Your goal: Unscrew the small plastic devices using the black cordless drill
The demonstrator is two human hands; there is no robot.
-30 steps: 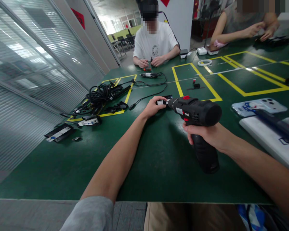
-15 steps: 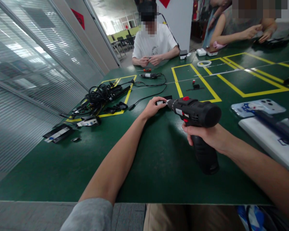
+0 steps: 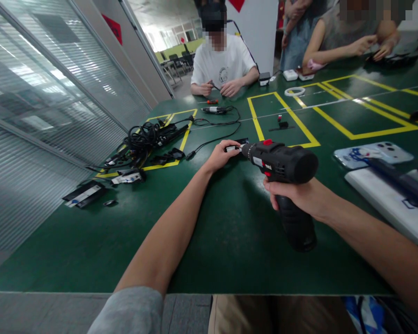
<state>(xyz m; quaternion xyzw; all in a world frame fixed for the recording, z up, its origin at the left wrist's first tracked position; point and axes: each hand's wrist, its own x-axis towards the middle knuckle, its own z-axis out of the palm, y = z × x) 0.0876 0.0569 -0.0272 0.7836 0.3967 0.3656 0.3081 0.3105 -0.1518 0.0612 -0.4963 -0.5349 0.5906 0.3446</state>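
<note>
A black cordless drill (image 3: pixel 282 160) with red switches points left in my right hand (image 3: pixel 296 192), whose fingers wrap round its grip. Its chuck and tip reach a small black and white part (image 3: pixel 232 149) near the middle of the green table. My left hand (image 3: pixel 221 155) holds that part down on the table, fingers curled over it beside the drill's tip. The exact contact of the tip is too small to tell.
Left lie a heap of black cables (image 3: pixel 148 139), a black and white piece (image 3: pixel 85 194) and another (image 3: pixel 128 177). On the right are a phone (image 3: pixel 372 155) and a white case (image 3: pixel 386 199). Beyond, a corded tool (image 3: pixel 214 110); people sit across the green table (image 3: pixel 125 246).
My hands and the drill have barely moved. Across the table, the person in white has moved their hands apart, with a thin dark item between them. A standing person shows more at the back right.
</note>
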